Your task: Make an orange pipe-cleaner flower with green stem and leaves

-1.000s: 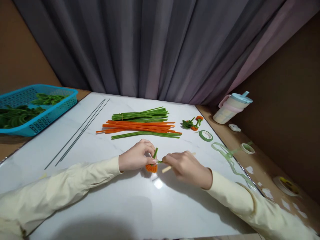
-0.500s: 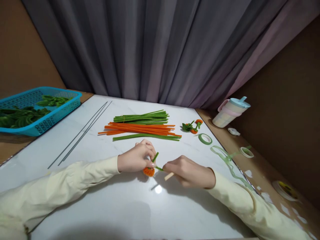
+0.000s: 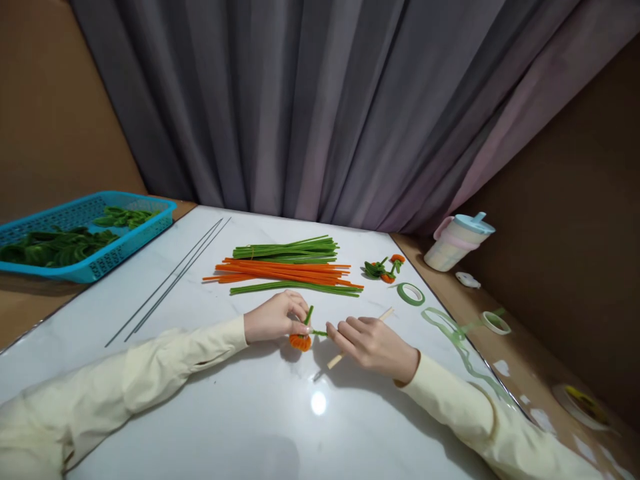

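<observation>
Orange fuzzy piece (image 3: 300,343) located near mid-counter, just below the left thumb; clock positions below are read from it, twelve being the far side; whether it rests on the counter (image 3: 240,413) or is lifted cannot be told; a short green stalk (image 3: 309,313) stands up from it towards one o'clock, and a green strand (image 3: 319,333) runs out towards three.

Left hand (image 3: 277,318), at ten o'clock: grip clenched, thumb and fingers grasping the orange fuzzy piece at its top; right hand (image 3: 373,343), at three: grip pinched at the fingertips on the outer end of the green strand; a pale stick (image 3: 336,361) passes under the right hand, both ends exposed; whether the palm holds it cannot be told.

At twelve: a row of green stems (image 3: 295,288), then a bundle of orange stems (image 3: 283,270), then a bundle of green stems (image 3: 285,251), all lying crosswise; at one to two: a small cluster of orange-and-green pieces (image 3: 387,278); at two: a roll of green tape (image 3: 411,294); at three: a loose green strip (image 3: 467,350), crumpled.

Further out at ten: thin dark wires (image 3: 165,280), laid slantwise, and a blue basket (image 3: 100,267) containing green leaf-like pieces (image 3: 57,248); at two: a lidded tumbler (image 3: 457,243), upright; beyond, at twelve: a grey curtain (image 3: 280,100).
</observation>
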`<action>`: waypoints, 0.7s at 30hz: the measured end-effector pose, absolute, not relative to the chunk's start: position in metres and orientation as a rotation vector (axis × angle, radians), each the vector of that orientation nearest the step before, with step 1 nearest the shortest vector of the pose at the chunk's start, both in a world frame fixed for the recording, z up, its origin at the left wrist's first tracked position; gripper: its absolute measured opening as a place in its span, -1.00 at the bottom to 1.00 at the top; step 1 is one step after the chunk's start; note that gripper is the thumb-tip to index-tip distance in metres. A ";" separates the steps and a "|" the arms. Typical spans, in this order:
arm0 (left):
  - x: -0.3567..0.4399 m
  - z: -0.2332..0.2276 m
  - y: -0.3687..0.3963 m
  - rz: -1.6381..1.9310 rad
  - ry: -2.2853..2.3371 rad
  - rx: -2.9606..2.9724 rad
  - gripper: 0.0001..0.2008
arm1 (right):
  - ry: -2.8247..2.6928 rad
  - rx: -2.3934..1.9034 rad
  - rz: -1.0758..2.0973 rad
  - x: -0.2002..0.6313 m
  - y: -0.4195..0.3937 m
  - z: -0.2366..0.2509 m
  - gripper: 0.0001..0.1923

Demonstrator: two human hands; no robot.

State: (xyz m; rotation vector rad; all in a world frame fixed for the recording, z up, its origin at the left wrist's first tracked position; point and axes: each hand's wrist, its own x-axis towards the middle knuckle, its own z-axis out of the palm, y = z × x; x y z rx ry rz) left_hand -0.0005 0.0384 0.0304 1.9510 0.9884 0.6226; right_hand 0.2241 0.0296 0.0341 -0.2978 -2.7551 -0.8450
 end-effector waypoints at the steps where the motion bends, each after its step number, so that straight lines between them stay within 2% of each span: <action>1: -0.001 0.025 0.040 0.649 0.995 1.940 -0.89 | -2.760 -0.319 -0.849 0.226 0.032 0.029 -0.75; 8: -0.005 0.007 0.051 0.738 0.954 1.897 -0.78 | -2.680 -0.476 -0.777 0.232 0.038 0.011 -0.75; 11: -0.005 0.002 0.052 0.718 0.951 1.918 -0.71 | -2.718 -0.506 -0.601 0.230 0.034 0.005 -0.74; 15: -0.004 -0.007 0.053 0.739 0.845 1.968 -0.61 | -2.742 -0.596 -0.346 0.234 0.032 -0.004 -0.84; 18: -0.004 -0.011 0.056 0.752 0.845 1.950 -0.57 | -2.727 -0.598 -0.195 0.238 0.036 -0.009 -0.78; 21: -0.006 -0.012 0.060 0.765 0.879 1.913 -0.55 | -2.744 -0.641 -0.055 0.238 0.042 -0.010 -0.81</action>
